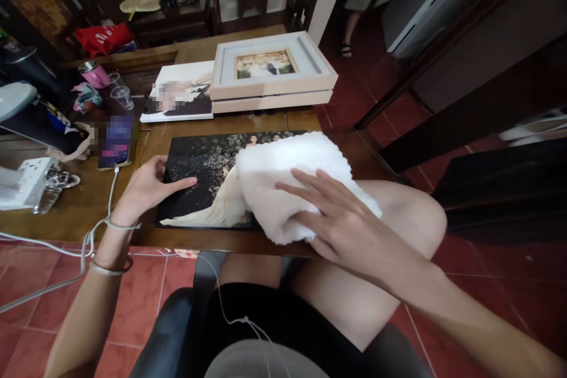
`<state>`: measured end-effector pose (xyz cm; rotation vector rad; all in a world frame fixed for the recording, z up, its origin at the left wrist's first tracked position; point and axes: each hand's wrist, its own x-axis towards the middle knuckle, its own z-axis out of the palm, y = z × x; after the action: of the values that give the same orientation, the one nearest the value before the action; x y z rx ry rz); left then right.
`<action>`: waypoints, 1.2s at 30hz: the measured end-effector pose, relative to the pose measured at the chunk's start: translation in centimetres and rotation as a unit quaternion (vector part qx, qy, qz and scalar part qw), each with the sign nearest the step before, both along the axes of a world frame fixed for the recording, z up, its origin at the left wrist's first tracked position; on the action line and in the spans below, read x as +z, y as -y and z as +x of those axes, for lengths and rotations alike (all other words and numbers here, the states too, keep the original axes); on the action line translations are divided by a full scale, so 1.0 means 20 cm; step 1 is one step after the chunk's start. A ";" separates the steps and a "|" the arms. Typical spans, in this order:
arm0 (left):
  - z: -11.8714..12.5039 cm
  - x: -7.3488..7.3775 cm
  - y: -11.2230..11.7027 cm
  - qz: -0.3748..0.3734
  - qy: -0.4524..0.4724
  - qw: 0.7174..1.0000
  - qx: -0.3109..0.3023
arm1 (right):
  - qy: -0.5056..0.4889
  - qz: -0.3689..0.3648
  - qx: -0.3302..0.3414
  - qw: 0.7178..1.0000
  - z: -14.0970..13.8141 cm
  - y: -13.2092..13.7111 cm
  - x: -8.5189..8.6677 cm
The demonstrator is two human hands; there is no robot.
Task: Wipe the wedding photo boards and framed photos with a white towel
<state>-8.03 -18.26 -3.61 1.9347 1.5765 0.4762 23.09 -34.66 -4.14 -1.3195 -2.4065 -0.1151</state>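
A dark glossy photo print (199,174) lies flat on the wooden table (133,224) in front of me. My left hand (148,186) grips its left edge, thumb lying on top of the picture. A white fluffy cloth (283,180) covers the print's right half. My right hand (341,218) rests flat on the cloth with its fingers stretched out and spread, pressing it against the print.
Behind the print stand two stacked light wooden frames (270,74) and another photo print (181,94). To the left are a phone on a white cable (116,142), plastic cups (120,93), a pink tumbler (94,74) and a white power strip (26,180). A person's sandalled foot (345,47) shows in the far doorway.
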 end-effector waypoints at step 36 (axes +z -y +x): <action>0.03 -0.08 0.19 0.173 0.000 0.973 -0.155 | -0.063 -0.029 0.030 0.997 -0.07 0.07 -0.03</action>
<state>-7.36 -22.08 -5.16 2.3900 1.2151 0.6482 21.63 -35.98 -4.64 -1.2398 -2.3559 0.0527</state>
